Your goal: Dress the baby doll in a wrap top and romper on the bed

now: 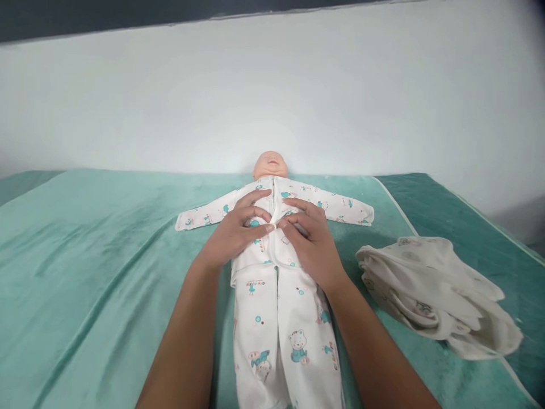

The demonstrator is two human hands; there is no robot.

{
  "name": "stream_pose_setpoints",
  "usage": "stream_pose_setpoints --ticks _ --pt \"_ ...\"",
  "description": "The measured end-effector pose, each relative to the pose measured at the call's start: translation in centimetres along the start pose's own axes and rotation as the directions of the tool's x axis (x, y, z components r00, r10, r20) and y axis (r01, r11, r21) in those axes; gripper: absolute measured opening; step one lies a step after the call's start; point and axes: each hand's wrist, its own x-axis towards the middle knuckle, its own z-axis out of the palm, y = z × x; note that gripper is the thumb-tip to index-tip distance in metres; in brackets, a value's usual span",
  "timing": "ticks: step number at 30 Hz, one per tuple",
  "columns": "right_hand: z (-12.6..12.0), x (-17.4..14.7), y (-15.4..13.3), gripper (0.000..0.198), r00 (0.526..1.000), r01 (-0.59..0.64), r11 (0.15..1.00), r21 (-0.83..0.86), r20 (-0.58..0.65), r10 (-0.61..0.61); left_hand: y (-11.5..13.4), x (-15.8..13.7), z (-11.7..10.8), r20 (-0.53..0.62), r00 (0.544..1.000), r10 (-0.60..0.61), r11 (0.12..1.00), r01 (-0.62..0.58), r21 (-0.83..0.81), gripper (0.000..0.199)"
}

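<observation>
A baby doll [271,165] lies on its back, its head toward the wall. It wears a white printed jacket [230,204] with both sleeves spread sideways, and matching white trousers [255,318] below. My left hand [240,227] pinches one front edge of the jacket at the chest, thumb and index finger together. Opposite it, my right hand [309,233] pinches the other front edge. The fingertips of both hands nearly meet at the middle opening. Whatever fastener may lie between them is too small to make out.
A crumpled pile of white printed baby clothes [434,295] lies to the right of the doll. Light green cloth [106,272] with some wrinkles covers the surface, with a darker green part [447,210] at the right. A white wall [272,91] rises behind.
</observation>
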Motion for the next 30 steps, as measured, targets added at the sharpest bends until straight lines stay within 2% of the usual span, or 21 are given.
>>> stream_pose_setpoints --ticks 8,13,18,25,30 --pt "0.04 -0.14 0.31 0.010 1.000 0.022 1.000 -0.007 0.019 -0.022 0.12 -0.03 0.01 0.004 1.000 0.007 1.000 -0.008 0.022 0.019" --pt "-0.08 -0.13 0.36 0.009 0.999 0.019 1.000 0.024 0.033 -0.020 -0.22 -0.08 -0.01 -0.016 1.000 0.002 0.999 -0.003 -0.053 0.014" --pt "-0.16 -0.06 0.39 0.010 0.998 0.019 0.999 0.036 0.055 -0.021 -0.50 0.00 -0.12 0.002 0.998 0.056 0.993 -0.056 -0.106 0.017" --pt "-0.15 -0.08 0.28 0.013 0.998 0.022 1.000 0.022 0.056 -0.023 -0.74 0.21 0.10 -0.023 0.995 0.099 0.992 -0.101 -0.073 0.018" --pt "-0.07 -0.24 -0.22 0.012 1.000 0.009 1.000 0.025 0.030 -0.009 -0.50 0.33 0.58 -0.020 0.992 0.124 0.990 -0.122 0.074 0.013"
